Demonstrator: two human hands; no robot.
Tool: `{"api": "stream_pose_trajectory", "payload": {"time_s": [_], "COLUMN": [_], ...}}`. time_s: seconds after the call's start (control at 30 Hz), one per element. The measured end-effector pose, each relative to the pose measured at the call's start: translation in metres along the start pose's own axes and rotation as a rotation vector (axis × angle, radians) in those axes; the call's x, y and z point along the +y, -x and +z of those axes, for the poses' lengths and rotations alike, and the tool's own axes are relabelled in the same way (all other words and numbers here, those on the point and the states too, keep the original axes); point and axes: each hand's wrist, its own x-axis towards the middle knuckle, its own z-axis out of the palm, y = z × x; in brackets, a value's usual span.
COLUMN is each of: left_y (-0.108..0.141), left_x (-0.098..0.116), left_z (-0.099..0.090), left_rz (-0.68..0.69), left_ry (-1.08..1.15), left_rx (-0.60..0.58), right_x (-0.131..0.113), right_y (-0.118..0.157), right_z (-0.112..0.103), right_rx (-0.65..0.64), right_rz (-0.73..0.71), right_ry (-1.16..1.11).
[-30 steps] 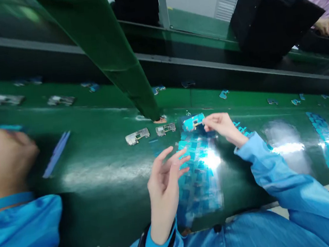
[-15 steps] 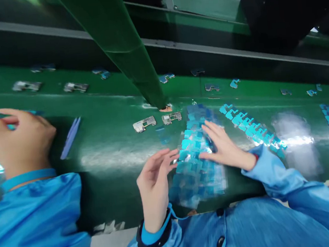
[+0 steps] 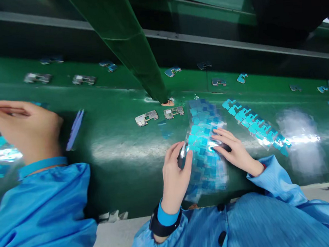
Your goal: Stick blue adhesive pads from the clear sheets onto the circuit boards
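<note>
Several rows of bright blue, board-shaped adhesive pieces cover a clear film sheet (image 3: 206, 166) on the green bench before me. My left hand (image 3: 174, 177) is closed at the sheet's left edge, which bends up glossy between thumb and fingers. From the right side, my right hand (image 3: 234, 151) rests over the blue pieces with its fingers stretched and the thumb apart. A dark patch shows between that thumb and fingers; I cannot tell whether it is shadow or an object. Two bare circuit boards, one to the left (image 3: 146, 118) and one nearer the sheet (image 3: 173, 112), lie beyond my hands.
A co-worker's hand (image 3: 34, 128) in a blue sleeve works at the left, beside purple tweezers (image 3: 75, 130). A green post (image 3: 128, 45) rises from the bench. More circuit boards (image 3: 84, 79) line the back strip. A diagonal strip of blue pieces (image 3: 254, 122) lies at right.
My left hand has moved right and closed on the film's edge. My right hand has shifted slightly right and down. The co-worker's hand has moved, and the whole view has shifted a little.
</note>
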Motion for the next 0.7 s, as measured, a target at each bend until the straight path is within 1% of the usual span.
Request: {"api": "stream_pose_trajectory", "payload": {"time_s": [0.07, 0.13, 0.2, 0.23, 0.27, 0.33, 0.4, 0.43, 0.47, 0.5, 0.57, 0.63, 0.67, 0.7], "left_y": [0.002, 0.002, -0.001, -0.003, -0.005, -0.008, -0.008, -0.007, -0.005, -0.003, 0.002, 0.007, 0.008, 0.01], "left_x": [0.005, 0.01, 0.014, 0.015, 0.017, 0.019, 0.021, 0.023, 0.024, 0.026, 0.031, 0.036, 0.039, 0.041], "left_z": [0.003, 0.007, 0.011, 0.011, 0.011, 0.008, 0.004, 0.002, 0.001, 0.0, 0.001, 0.004, 0.006, 0.007], "left_rz": [-0.022, -0.066, -0.11, -0.125, -0.133, -0.125, -0.09, -0.067, -0.044, -0.023, 0.008, 0.026, 0.031, 0.033], "left_ry": [0.084, 0.199, 0.307, 0.346, 0.371, 0.391, 0.387, 0.381, 0.373, 0.363, 0.344, 0.339, 0.343, 0.35], "left_rx": [-0.055, -0.167, -0.27, -0.301, -0.314, -0.298, -0.257, -0.239, -0.229, -0.231, -0.27, -0.339, -0.376, -0.407], "right_x": [-0.009, -0.021, -0.033, -0.038, -0.043, -0.05, -0.053, -0.054, -0.055, -0.056, -0.059, -0.061, -0.061, -0.061], "right_y": [0.0, 0.002, 0.005, 0.007, 0.009, 0.012, 0.012, 0.01, 0.008, 0.004, -0.007, -0.021, -0.028, -0.035], "right_z": [-0.004, -0.007, -0.009, -0.009, -0.009, -0.012, -0.017, -0.02, -0.024, -0.027, -0.031, -0.032, -0.033, -0.033], "right_rx": [0.025, 0.023, -0.029, -0.074, -0.13, -0.265, -0.373, -0.395, -0.38, -0.323, -0.129, 0.051, 0.09, 0.096], "right_rz": [-0.078, -0.183, -0.294, -0.339, -0.373, -0.405, -0.417, -0.426, -0.436, -0.438, -0.405, -0.337, -0.301, -0.271], "right_ry": [-0.002, 0.041, 0.108, 0.14, 0.167, 0.18, 0.11, 0.053, -0.002, -0.042, -0.065, -0.059, -0.072, -0.096]}}
